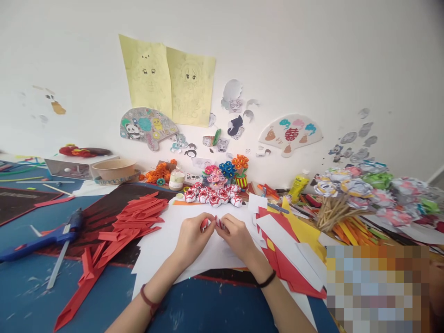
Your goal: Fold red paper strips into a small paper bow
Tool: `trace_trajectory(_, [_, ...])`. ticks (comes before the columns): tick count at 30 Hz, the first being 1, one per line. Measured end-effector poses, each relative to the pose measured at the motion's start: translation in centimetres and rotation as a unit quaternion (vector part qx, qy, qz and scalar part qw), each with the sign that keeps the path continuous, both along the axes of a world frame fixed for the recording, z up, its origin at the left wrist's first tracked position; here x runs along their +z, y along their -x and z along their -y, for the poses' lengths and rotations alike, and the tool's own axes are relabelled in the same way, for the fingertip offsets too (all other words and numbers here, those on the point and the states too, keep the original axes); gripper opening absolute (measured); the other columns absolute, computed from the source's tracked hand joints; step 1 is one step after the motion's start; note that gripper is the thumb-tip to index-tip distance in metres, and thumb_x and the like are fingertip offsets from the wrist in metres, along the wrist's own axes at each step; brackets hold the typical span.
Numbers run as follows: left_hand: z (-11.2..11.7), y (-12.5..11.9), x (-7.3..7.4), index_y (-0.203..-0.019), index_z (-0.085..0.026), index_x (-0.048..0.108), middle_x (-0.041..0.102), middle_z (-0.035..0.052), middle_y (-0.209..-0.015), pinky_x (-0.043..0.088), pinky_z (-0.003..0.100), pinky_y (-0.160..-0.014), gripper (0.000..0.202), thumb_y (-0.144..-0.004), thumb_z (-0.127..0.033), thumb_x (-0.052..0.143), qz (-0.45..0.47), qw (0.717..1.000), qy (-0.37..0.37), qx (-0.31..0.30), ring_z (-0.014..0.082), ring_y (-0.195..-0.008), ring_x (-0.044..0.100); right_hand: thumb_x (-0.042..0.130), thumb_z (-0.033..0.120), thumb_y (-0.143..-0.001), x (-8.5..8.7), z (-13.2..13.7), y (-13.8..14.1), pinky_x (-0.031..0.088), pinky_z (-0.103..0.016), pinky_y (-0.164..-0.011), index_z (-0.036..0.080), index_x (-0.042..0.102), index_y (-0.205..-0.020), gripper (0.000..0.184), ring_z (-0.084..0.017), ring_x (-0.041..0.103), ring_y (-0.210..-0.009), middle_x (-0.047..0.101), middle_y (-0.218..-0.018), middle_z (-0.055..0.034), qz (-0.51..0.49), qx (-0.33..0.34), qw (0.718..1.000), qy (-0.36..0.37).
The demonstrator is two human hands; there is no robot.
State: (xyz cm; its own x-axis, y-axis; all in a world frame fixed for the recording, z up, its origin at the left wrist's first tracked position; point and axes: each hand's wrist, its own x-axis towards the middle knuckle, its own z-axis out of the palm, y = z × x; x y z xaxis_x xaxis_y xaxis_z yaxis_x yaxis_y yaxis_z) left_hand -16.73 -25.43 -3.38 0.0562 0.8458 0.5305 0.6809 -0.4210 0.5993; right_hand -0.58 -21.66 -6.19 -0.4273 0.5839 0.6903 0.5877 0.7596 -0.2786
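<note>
My left hand (195, 232) and my right hand (236, 234) meet above the white paper sheets (163, 252), fingertips pinched together. Between them is a small red and white folded paper piece (219, 223), partly covered by my fingers. Both hands are closed on it. Just beyond lies a cluster of finished red and white paper flowers (215, 196). To the left of my hands is a pile of folded red paper strips (138, 215).
A blue glue gun (65, 231) lies at the left with a glue stick (58, 266) beside it. Red paper (282, 263) and yellow paper (294, 222) are on the right, near paper flowers on sticks (326, 212). A yellow bottle (299, 187) stands by the wall.
</note>
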Motion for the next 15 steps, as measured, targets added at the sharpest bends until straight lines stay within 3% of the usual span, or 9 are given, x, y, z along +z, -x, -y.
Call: trace_trajectory(15, [0.21, -0.21, 0.21, -0.079, -0.018, 0.065, 0.045, -0.0073, -0.048, 0.031, 0.019, -0.049, 0.016, -0.079, -0.031, 0.056, 0.09, 0.995, -0.022, 0.04, 0.0079, -0.045, 0.034, 0.053, 0.028, -0.093, -0.3, -0.18, -0.12, 0.036, -0.025, -0.055, 0.019, 0.049, -0.069, 0.026, -0.012, 0.045, -0.057, 0.05, -0.071, -0.0008, 0.013, 0.003, 1.0, 0.024])
